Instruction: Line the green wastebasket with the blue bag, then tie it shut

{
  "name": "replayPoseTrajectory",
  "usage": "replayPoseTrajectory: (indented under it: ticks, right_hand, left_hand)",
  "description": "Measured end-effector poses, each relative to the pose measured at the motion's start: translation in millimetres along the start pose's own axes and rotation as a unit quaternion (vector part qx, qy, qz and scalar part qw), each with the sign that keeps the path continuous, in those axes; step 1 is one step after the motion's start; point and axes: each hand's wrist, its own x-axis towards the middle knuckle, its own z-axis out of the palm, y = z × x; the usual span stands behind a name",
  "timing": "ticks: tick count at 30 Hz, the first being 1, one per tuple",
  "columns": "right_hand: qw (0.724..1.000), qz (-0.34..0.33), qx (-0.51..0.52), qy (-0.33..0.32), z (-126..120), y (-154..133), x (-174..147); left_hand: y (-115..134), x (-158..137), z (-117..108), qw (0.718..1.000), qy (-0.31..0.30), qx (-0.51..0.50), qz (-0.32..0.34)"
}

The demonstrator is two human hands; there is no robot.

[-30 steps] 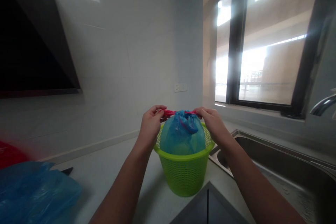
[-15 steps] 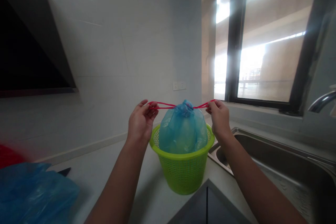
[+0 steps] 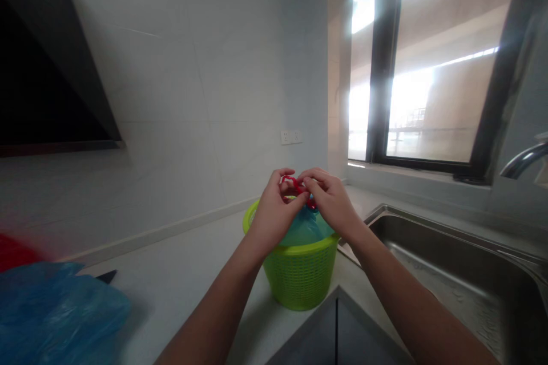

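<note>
A blue plastic bag (image 3: 305, 230) with a gathered top sits inside a green slotted basket (image 3: 302, 274) on the counter. Its red drawstring (image 3: 293, 181) shows between my fingers above the bag's neck. My left hand (image 3: 280, 205) has thumb and fingers closed on the drawstring. Close against it, my right hand (image 3: 327, 197) pinches the drawstring too. Both hands hover over the basket and hide most of the bag's top and part of the rim.
A steel sink (image 3: 428, 256) with a faucet (image 3: 524, 161) lies to the right. At the left, a crumpled blue plastic bag (image 3: 55, 313) rests on the white counter (image 3: 180, 274) beside a dark pointed object (image 3: 107, 276). A grey angular panel (image 3: 338, 333) juts in at the front.
My hands have come together over the bag from either side, where each held a stretched-out loop of the drawstring. The bag's neck is now lower and mostly covered.
</note>
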Motion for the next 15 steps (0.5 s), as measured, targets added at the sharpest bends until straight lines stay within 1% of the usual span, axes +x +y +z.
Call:
replayPoseTrajectory:
  ticks: [2, 4, 6, 9, 11, 13, 15]
  right_hand:
    - [0.999, -0.016, -0.012, -0.028, 0, 1, -1]
    - [0.999, -0.008, -0.003, -0.04, 1, 2, -1]
    - [1.0, 0.01, 0.015, -0.01, 0, 3, 0]
    - [0.996, 0.025, 0.017, 0.083, -3, 7, 3]
    - [0.992, 0.03, 0.004, 0.125, -6, 10, 5]
    - [0.99, 0.037, -0.001, 0.139, -9, 12, 7]
    - [0.989, 0.044, 0.0, 0.14, -9, 12, 7]
  left_hand:
    - [-1, 1, -1, 1.0, 0.014, 0.015, 0.001]
    - [0, 1, -3, 0.999, 0.034, 0.019, 0.003]
    - [2, 2, -5, 0.998, 0.062, 0.009, 0.007]
    - [4, 5, -10, 0.995, 0.099, -0.025, -0.004]
    - [7, 11, -14, 0.991, 0.118, -0.053, -0.022]
    - [16, 22, -21, 0.988, 0.134, -0.075, -0.024]
    - [34, 37, -29, 0.985, 0.154, -0.075, 0.007]
